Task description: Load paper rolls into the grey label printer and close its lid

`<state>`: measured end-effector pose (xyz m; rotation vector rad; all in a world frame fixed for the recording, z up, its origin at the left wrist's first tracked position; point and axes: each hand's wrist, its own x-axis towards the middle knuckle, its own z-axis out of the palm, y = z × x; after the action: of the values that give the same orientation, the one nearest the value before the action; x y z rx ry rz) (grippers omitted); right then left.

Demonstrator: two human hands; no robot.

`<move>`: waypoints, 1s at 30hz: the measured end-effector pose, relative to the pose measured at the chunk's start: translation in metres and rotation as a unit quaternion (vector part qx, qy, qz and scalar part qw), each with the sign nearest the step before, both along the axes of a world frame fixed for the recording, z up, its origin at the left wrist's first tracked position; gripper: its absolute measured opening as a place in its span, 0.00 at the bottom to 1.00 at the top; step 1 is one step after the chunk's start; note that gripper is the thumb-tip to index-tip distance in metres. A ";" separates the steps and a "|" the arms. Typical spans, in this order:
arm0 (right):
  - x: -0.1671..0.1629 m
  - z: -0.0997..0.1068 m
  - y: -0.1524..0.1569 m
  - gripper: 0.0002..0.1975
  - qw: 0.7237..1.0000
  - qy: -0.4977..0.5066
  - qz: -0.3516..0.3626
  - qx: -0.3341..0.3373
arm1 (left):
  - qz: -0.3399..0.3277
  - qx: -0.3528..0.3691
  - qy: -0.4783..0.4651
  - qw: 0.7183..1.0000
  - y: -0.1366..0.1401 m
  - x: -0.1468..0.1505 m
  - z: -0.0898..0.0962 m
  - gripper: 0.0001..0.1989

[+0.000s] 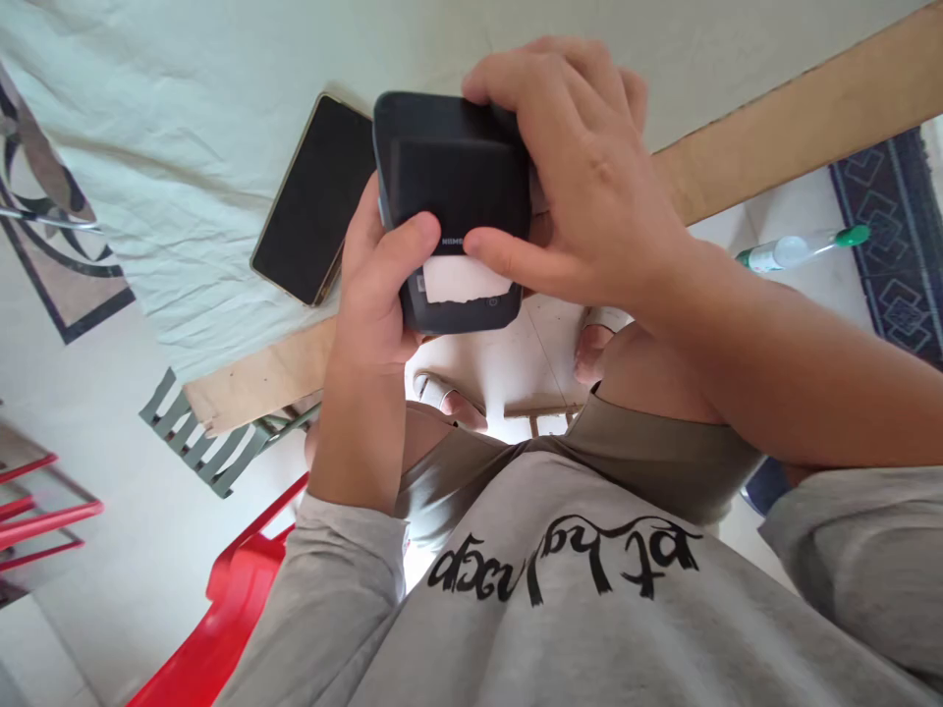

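A small dark label printer [461,187] is held up over the edge of the cloth-covered table. White paper [464,281] with a torn lower edge sticks out across its lower front. My left hand [375,280] grips the printer's left side, thumb on the front near the brand lettering. From the right, my right hand [582,167] wraps round the top corner and side, its thumb resting just above the paper. Both hands are closed on the printer; several fingertips are hidden behind it. A phone [316,201] with a dark screen lies on the cloth, left of the printer.
Pale cloth [184,147] covers the table, with a bare wooden edge [796,108] along my side. A red plastic chair [240,599] and a green slatted piece [206,432] are at lower left. A clear bottle [788,252] with a green cap lies at right near a patterned dark mat [895,236].
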<state>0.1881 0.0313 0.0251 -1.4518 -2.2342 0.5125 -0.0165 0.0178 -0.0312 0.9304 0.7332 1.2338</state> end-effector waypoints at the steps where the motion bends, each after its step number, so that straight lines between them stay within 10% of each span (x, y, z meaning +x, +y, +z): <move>1: 0.001 -0.001 -0.002 0.45 1.000 0.007 0.008 0.016 | 0.009 0.001 -0.002 1.000 -0.002 0.002 -0.001 0.19; 9: 0.001 0.002 -0.018 0.43 0.994 -0.017 0.019 0.108 | 0.016 -0.030 0.014 0.999 -0.013 0.002 0.014 0.34; 17: 0.012 -0.002 -0.008 0.34 0.985 0.005 0.089 0.148 | 0.089 -0.035 -0.027 0.995 -0.016 0.009 0.022 0.14; 30: 0.013 -0.004 -0.007 0.38 0.979 0.013 0.112 0.170 | 0.151 -0.068 -0.047 0.985 -0.025 0.006 0.017 0.14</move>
<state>0.2007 0.0240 0.0207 -1.0249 -2.3370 0.2001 -0.0103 -0.0071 -0.0147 0.6604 0.8942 1.4630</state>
